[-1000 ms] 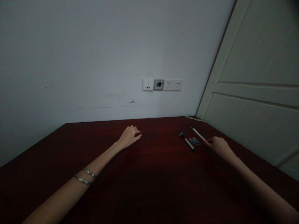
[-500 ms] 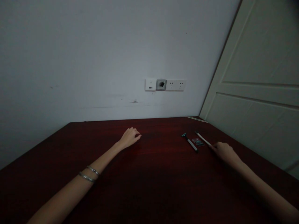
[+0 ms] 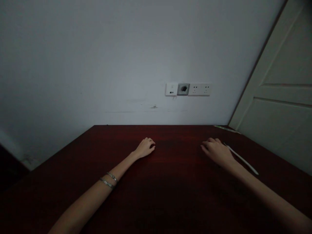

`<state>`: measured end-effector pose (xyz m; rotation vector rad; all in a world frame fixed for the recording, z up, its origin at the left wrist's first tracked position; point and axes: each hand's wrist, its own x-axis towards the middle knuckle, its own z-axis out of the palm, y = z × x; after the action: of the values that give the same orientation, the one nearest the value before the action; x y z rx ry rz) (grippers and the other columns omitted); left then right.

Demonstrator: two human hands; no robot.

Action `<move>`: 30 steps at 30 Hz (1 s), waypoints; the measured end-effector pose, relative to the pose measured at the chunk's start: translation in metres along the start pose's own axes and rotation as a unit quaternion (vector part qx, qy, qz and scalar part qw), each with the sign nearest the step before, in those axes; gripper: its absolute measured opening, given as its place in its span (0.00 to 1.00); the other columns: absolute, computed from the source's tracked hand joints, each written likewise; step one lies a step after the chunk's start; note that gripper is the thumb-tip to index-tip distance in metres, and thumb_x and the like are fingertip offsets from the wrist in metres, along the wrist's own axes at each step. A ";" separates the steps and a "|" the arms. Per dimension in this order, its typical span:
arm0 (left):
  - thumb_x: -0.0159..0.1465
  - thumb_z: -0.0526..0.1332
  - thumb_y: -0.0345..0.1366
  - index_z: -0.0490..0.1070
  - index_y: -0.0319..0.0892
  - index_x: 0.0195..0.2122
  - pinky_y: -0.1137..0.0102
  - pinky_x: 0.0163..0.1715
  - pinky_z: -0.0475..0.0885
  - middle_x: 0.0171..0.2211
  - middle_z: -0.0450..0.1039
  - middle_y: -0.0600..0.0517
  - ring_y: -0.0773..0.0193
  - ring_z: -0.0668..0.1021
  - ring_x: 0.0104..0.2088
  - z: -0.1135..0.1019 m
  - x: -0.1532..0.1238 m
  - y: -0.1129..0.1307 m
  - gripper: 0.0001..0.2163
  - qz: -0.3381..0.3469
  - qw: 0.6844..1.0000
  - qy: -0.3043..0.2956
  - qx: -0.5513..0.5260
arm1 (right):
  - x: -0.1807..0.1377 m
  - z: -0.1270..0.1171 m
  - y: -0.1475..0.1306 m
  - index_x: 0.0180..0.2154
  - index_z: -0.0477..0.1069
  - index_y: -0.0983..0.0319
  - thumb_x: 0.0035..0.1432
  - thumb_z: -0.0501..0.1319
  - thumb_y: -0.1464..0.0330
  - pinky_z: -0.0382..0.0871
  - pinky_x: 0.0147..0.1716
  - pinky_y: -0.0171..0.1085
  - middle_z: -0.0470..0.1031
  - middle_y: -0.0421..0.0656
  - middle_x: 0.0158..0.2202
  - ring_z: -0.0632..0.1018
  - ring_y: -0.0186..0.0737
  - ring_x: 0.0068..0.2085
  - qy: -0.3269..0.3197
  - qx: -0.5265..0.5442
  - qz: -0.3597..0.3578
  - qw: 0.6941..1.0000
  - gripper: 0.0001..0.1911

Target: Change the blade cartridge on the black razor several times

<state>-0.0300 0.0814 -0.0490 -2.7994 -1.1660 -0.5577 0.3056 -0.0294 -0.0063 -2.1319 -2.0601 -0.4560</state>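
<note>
Now resting the left hand (image 3: 145, 148) on the dark red table (image 3: 170, 175), well apart from the right hand (image 3: 217, 152), and wearing two bracelets (image 3: 106, 183) on the left forearm. Curling the left fingers loosely, spreading the thumb slightly away from them, and apparently gripping nothing. Holding the right hand low over the right part of the table, back upward, bending the fingers down and pointing the thumb toward the middle; hiding the palm side, so being unable to tell whether pinching something or merely touching the wood. Seeing a thin white stick (image 3: 242, 159) on the table just to the right of that hand, slanting from a dark tip near the knuckles back along the wrist; not managing to tell if touching there. Judging by the pose, probably handling or feeling for something at table level with the right hand alone, and so calling for careful finger placement beside the stick, with the left hand merely resting. Making out no box, cup or bag anywhere in view, hence not reporting any contents. Noticing farther off a pale strip (image 3: 227, 129) along the far right corner, and sockets (image 3: 200, 89) on the wall (image 3: 134, 65) behind.
</note>
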 end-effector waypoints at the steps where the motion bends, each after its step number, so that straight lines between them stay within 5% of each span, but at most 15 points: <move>1: 0.62 0.53 0.36 0.72 0.37 0.42 0.64 0.47 0.65 0.41 0.71 0.46 0.60 0.71 0.43 0.002 -0.003 0.000 0.13 0.003 1.000 -0.002 0.004 | 0.006 0.002 -0.016 0.40 0.74 0.63 0.59 0.49 0.64 0.66 0.38 0.43 0.71 0.53 0.40 0.70 0.51 0.43 0.002 0.019 -0.030 0.999 0.18; 6: 0.64 0.51 0.36 0.69 0.36 0.46 0.63 0.49 0.64 0.46 0.69 0.44 0.59 0.69 0.48 0.007 -0.012 0.002 0.14 0.001 1.000 0.000 0.014 | 0.023 0.021 -0.086 0.49 0.69 0.66 0.60 0.49 0.63 0.64 0.45 0.44 0.69 0.55 0.46 0.69 0.49 0.47 0.012 0.113 -0.157 0.981 0.21; 11: 0.64 0.50 0.35 0.67 0.37 0.48 0.62 0.52 0.63 0.50 0.67 0.43 0.60 0.67 0.51 0.011 -0.014 0.004 0.15 -0.011 1.000 0.008 0.003 | 0.022 0.048 -0.120 0.56 0.62 0.65 0.61 0.48 0.61 0.59 0.50 0.49 0.63 0.56 0.55 0.63 0.51 0.55 0.017 0.180 -0.177 0.967 0.24; 30: 0.64 0.49 0.33 0.68 0.38 0.49 0.61 0.55 0.61 0.54 0.65 0.43 0.59 0.66 0.55 0.012 -0.016 0.006 0.16 -0.039 0.999 -0.004 -0.013 | 0.018 0.065 -0.123 0.52 0.66 0.67 0.60 0.48 0.66 0.57 0.55 0.48 0.64 0.53 0.56 0.63 0.48 0.58 0.011 0.219 -0.148 0.964 0.22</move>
<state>-0.0328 0.0690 -0.0651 -2.7908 -1.2829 -0.5716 0.1916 0.0142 -0.0749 -1.5710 -2.2208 -0.0405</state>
